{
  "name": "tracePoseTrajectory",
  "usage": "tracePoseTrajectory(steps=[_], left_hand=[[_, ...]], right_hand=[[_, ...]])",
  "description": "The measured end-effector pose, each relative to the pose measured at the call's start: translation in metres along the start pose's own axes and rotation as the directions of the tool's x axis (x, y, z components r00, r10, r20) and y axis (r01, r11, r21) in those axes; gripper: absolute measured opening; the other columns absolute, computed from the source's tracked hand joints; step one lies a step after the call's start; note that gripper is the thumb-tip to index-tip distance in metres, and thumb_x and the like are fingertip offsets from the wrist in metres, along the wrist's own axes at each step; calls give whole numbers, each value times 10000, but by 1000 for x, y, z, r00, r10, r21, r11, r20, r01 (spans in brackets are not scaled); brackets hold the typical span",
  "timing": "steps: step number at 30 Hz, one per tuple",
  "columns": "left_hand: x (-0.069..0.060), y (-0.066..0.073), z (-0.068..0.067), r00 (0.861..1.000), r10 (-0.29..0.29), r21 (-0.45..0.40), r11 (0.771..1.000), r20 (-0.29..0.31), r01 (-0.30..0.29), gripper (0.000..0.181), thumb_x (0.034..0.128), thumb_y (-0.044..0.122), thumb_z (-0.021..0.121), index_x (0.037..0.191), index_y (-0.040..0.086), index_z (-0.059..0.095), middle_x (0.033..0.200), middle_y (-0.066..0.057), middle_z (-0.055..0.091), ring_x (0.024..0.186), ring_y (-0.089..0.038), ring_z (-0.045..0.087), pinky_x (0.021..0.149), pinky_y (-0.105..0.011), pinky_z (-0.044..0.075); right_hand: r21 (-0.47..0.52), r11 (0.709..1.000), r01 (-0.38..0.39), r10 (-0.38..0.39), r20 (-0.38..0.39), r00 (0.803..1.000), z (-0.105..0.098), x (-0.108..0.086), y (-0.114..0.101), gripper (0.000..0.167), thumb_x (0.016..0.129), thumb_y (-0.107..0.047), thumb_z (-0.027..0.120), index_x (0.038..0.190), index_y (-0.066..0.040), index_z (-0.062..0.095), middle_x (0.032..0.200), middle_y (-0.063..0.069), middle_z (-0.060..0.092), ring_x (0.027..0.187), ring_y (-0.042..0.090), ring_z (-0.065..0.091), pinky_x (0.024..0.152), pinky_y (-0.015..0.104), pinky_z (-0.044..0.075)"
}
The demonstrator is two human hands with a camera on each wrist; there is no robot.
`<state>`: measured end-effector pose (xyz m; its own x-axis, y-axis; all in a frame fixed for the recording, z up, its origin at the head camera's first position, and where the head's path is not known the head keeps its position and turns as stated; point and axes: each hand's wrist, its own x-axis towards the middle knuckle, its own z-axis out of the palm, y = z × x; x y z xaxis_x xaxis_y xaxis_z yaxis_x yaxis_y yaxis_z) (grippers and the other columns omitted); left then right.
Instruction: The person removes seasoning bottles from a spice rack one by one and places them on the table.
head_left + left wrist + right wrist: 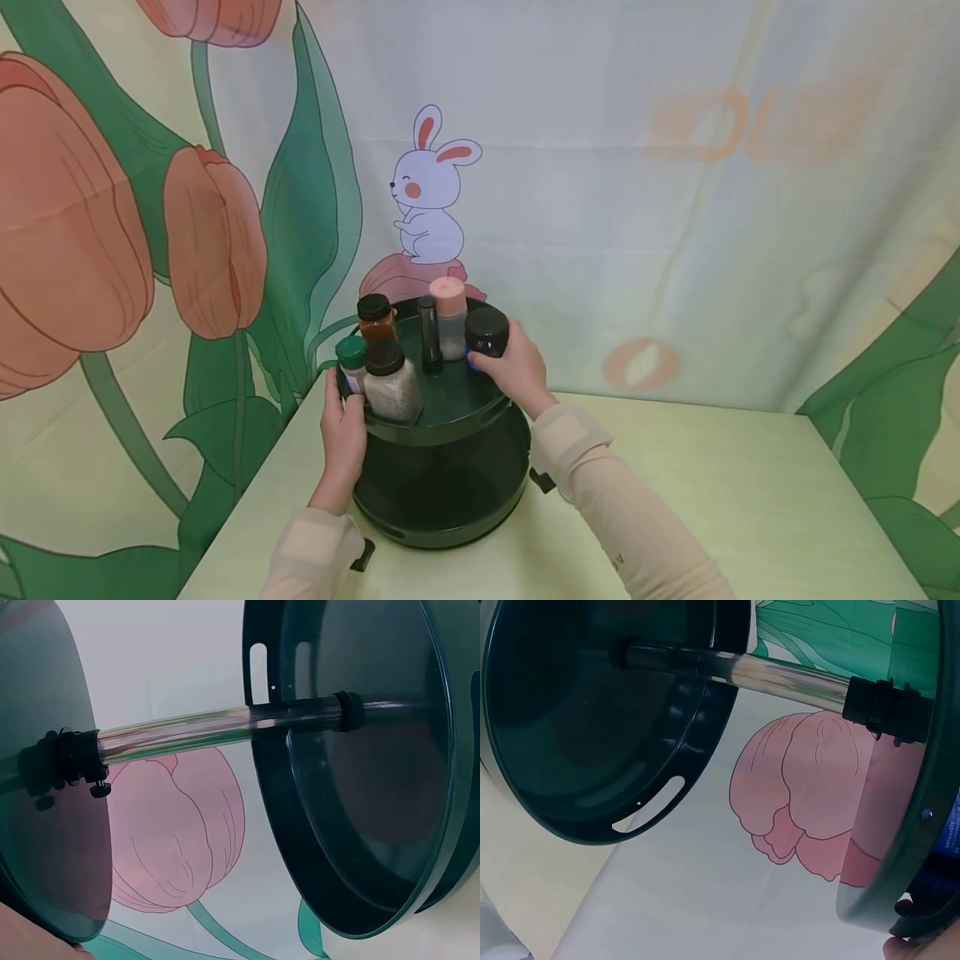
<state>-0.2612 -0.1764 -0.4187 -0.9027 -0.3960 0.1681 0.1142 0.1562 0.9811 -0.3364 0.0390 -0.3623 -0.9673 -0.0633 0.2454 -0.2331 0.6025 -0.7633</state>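
A dark two-tier round rack (pixel 442 429) stands on the table, its upper tray carrying several containers. My left hand (pixel 345 437) grips the upper tray's left rim, beside a green-capped jar (pixel 350 354). At the right side of that tray, my right hand (pixel 519 367) holds a dark jar with a black lid (pixel 487 329); its blue label shows at the edge of the right wrist view. A clear jar of pale grains (pixel 392 387), an orange-brown spice jar (pixel 377 321), a slim black bottle (pixel 429 333) and a pink-capped bottle (pixel 450 321) stand between the hands.
The rack's lower tray (pixel 281 817) has a raised wall with slot handles. A shiny metal post (pixel 780 681) joins the tiers through a black collar (pixel 889 709). Behind the pale table (pixel 712 483) hangs a cloth (pixel 600 208) printed with tulips and a rabbit.
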Motion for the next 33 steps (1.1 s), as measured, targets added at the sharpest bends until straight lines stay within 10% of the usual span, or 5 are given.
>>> tracePoseTrajectory(steps=[33], left_hand=[[0, -2, 2, 1000, 17, -19, 1000, -8, -17, 568, 921, 177, 263, 1436, 195, 24, 1500, -5, 53, 1368, -180, 78, 1092, -437, 136]], right_hand=[[326, 943, -61, 74, -27, 997, -2, -4, 0, 632, 726, -294, 696, 1242, -85, 398, 1202, 89, 507, 1103, 232, 478, 955, 434, 387]])
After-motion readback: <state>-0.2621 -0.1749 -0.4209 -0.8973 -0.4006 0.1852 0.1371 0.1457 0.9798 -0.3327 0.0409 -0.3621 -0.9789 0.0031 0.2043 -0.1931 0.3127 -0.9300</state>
